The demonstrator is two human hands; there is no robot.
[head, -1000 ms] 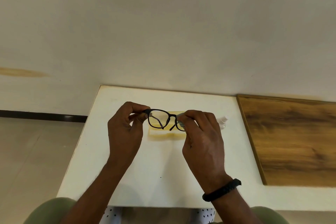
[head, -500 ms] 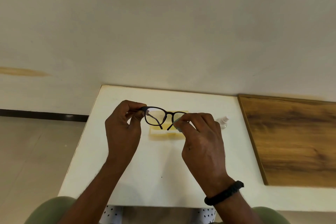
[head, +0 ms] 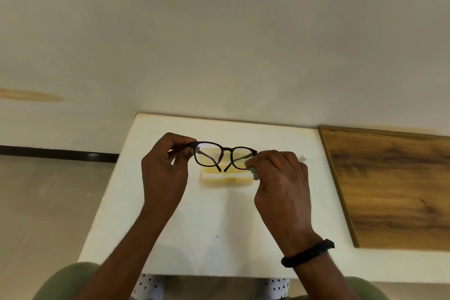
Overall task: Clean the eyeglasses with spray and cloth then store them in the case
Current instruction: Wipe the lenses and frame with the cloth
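Black-framed eyeglasses (head: pixel 225 156) hang in the air above the white table (head: pixel 207 238), temples folded inward. My left hand (head: pixel 165 168) pinches the frame's left end. My right hand (head: pixel 282 182) is closed on a small pale green cloth (head: pixel 253 170) at the frame's right edge, beside the right lens. Behind the glasses a pale yellow case (head: pixel 225 176) lies on the table, partly seen through the lenses. The white tip of a spray bottle (head: pixel 304 157) shows just past my right knuckles; the rest of it is hidden.
A wood-grain board (head: pixel 394 190) adjoins the table on the right. A plain wall rises right behind the table's far edge. The floor drops away left of the table. A black band circles my right wrist (head: pixel 308 253).
The right hand with the cloth has slid rightward off the right lens, which now shows fully. The glasses have risen slightly and sit more level.
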